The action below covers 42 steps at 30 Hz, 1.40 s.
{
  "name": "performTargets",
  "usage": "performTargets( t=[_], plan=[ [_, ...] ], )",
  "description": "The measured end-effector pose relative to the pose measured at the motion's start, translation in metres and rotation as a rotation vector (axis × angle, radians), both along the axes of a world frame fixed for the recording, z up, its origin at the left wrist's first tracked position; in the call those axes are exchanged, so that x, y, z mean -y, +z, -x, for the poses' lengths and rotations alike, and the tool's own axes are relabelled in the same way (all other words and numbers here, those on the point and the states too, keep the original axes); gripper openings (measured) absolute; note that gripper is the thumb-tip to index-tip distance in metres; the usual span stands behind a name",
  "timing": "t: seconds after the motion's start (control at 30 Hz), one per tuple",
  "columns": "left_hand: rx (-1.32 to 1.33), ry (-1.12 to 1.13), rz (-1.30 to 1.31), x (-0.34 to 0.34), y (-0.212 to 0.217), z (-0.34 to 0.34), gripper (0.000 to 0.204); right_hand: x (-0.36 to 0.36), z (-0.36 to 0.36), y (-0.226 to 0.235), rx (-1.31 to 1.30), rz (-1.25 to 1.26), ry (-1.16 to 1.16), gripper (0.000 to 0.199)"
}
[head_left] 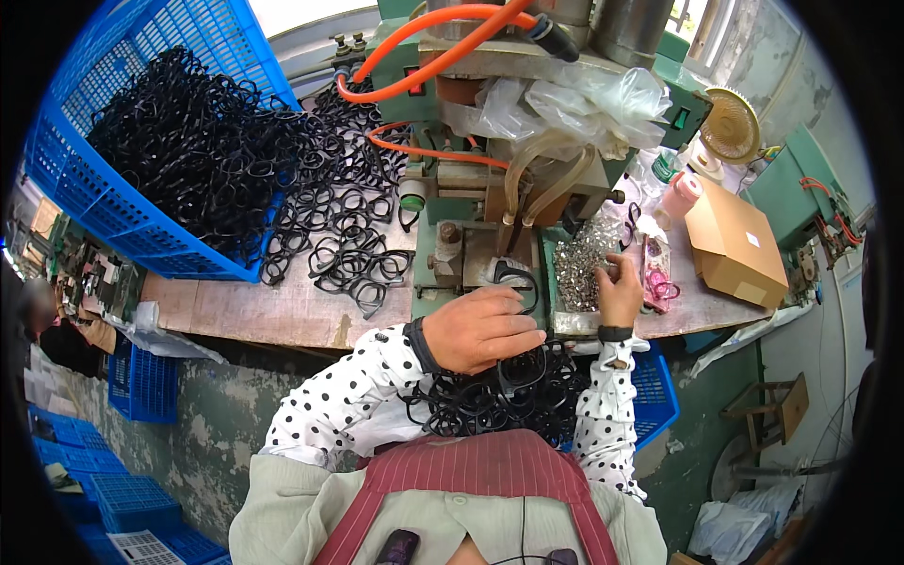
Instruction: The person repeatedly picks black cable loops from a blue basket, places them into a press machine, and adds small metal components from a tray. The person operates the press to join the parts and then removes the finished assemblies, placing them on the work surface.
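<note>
My left hand (pixel 480 330) is closed on a black eyeglass frame (pixel 516 275), which sits at the metal jig of a green bench machine (pixel 450 250). Part of that frame is hidden behind my fingers. Over a tray of small shiny metal pieces (pixel 576 273), my right hand (pixel 620 294) has its thumb and fingers drawn together. Anything pinched there is too small to make out. Below my left hand, a heap of black eyeglass frames (pixel 551 386) lies close to my lap.
A tilted blue crate (pixel 141 221) full of black frames stands left, with loose frames (pixel 348 250) spread beside it. Orange hoses (pixel 443 19) and plastic bags (pixel 565 108) hang about the machine. Right are a cardboard box (pixel 734 243), a pink bottle (pixel 680 198) and a fan (pixel 730 125).
</note>
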State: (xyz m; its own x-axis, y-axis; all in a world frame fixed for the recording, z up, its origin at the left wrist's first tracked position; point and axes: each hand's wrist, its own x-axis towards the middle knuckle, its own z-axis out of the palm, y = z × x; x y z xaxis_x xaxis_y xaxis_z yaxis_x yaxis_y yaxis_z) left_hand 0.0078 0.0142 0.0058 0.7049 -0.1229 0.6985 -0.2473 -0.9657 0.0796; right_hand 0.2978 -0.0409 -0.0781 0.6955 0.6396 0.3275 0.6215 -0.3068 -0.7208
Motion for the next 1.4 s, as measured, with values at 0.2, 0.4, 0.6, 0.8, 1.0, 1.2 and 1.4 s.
performTargets(
  t=[0.2, 0.4, 0.6, 0.8, 1.0, 1.2, 1.4],
  plan=[
    [-0.001, -0.014, 0.050, 0.001, 0.003, 0.000, 0.056, 0.021, 0.021, 0.001, 0.419, 0.062, 0.154, 0.013],
    [-0.023, 0.037, -0.029, 0.002, -0.002, 0.002, 0.052, 0.011, 0.025, -0.002, 0.393, -0.021, 0.126, 0.012],
    [0.209, 0.308, -0.017, 0.003, -0.020, 0.036, 0.046, 0.014, 0.017, -0.007, 0.383, -0.069, 0.151, 0.011],
    [0.004, 1.253, 0.185, -0.050, -0.063, 0.094, 0.012, 0.014, 0.019, -0.002, 0.184, -0.288, 0.156, 0.011],
    [-0.384, 1.561, 0.471, -0.066, -0.113, 0.129, 0.024, 0.013, 0.020, -0.002, 0.118, -0.288, 0.122, 0.013],
    [-0.364, 1.545, 0.495, -0.093, -0.139, 0.140, 0.026, 0.007, 0.027, 0.007, 0.013, -0.264, 0.136, 0.013],
    [-0.123, 1.263, 0.896, -0.107, -0.118, 0.146, 0.030, 0.002, 0.061, 0.048, -0.268, -0.322, 0.316, 0.010]
  ],
)
